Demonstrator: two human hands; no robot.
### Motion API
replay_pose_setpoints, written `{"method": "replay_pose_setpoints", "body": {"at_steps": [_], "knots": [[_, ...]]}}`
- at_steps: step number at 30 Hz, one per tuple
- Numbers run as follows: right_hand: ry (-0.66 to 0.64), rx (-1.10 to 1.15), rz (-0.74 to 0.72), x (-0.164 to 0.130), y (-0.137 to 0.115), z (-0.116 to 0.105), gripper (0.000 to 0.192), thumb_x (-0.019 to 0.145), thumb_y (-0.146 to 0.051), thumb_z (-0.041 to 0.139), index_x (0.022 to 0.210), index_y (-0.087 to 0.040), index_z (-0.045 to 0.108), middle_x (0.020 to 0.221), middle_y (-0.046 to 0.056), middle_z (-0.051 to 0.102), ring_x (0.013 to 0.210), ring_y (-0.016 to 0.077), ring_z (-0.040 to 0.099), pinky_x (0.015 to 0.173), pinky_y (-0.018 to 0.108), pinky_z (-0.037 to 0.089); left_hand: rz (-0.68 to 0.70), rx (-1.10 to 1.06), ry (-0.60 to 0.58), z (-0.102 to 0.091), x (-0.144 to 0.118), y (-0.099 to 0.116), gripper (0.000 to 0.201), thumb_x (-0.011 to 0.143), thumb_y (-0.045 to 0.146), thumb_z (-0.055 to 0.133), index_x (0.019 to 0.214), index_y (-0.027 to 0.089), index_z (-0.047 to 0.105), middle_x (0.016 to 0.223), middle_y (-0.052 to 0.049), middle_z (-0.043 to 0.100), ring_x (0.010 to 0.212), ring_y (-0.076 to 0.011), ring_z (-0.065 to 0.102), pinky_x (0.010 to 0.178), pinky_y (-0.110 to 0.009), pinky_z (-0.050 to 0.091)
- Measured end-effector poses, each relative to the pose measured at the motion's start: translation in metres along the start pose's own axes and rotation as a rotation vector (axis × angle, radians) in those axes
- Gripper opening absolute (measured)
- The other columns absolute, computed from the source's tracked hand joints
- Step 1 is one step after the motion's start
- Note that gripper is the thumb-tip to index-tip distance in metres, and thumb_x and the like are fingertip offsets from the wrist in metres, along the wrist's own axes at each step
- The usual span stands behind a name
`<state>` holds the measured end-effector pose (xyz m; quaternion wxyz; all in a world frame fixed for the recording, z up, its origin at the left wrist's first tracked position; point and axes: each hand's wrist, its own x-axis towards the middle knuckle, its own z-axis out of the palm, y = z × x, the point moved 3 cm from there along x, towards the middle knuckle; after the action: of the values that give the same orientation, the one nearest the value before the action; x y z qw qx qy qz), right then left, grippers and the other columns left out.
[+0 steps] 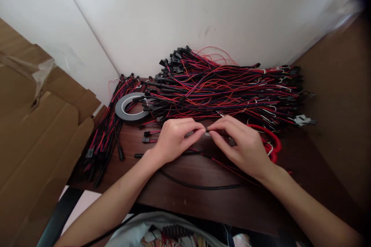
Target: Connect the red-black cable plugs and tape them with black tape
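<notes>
My left hand (174, 139) and my right hand (243, 142) meet fingertip to fingertip over the dark wooden table (188, 197), pinching a small piece of a cable (207, 133) between them. What exactly sits between the fingertips is mostly hidden. A thin black cable (199, 186) and red wires (228, 170) trail from under my hands toward me. Just beyond my hands lies a big pile of red, black and blue wire harnesses (226, 88). A roll of black tape (129, 106) lies flat to the left of the pile.
A second bundle of harnesses (106, 131) runs along the table's left edge. Flattened cardboard (34, 131) leans at the left. A white wall (185, 15) stands behind the table and a brown panel (342, 108) at the right. Red scissor handles (271, 141) peek out by my right hand.
</notes>
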<state>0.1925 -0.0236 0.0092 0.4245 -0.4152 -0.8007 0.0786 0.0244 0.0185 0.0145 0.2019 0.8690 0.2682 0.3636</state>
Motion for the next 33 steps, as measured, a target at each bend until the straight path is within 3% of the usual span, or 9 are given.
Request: {"method": "replay_pose_setpoints", "body": {"at_steps": [7,14,33], "knots": [[0.008,0.012,-0.001,-0.003,0.001,0.003,0.009,0.091,-0.010,0.057,0.092,-0.019,0.059,0.084,0.005,0.064,0.076,0.0161,0.062,0.069,0.029,0.051,0.009,0.008,-0.022,0.004,-0.001,-0.001,0.016,0.092,0.020,0.058,0.087,0.011,0.071,0.072,-0.004,0.068,0.062,-0.0100,0.059,0.061,-0.019,0.043],[0.020,0.087,0.140,0.000,0.005,-0.002,0.009,0.092,-0.015,0.057,0.087,-0.020,0.061,0.082,0.003,0.066,0.074,0.0160,0.061,0.067,0.030,0.048,0.001,0.016,-0.001,0.001,-0.002,-0.001,0.018,0.093,0.023,0.056,0.086,0.013,0.070,0.072,-0.004,0.067,0.062,-0.0102,0.058,0.061,-0.020,0.044],[-0.108,0.137,0.124,-0.002,0.010,-0.004,0.010,0.086,-0.010,0.059,0.087,-0.019,0.061,0.080,0.002,0.063,0.068,0.0137,0.057,0.060,0.027,0.046,0.019,0.031,0.007,0.001,-0.002,-0.003,0.018,0.093,0.022,0.056,0.085,0.012,0.070,0.072,-0.004,0.068,0.062,-0.0101,0.059,0.060,-0.020,0.043]]}}
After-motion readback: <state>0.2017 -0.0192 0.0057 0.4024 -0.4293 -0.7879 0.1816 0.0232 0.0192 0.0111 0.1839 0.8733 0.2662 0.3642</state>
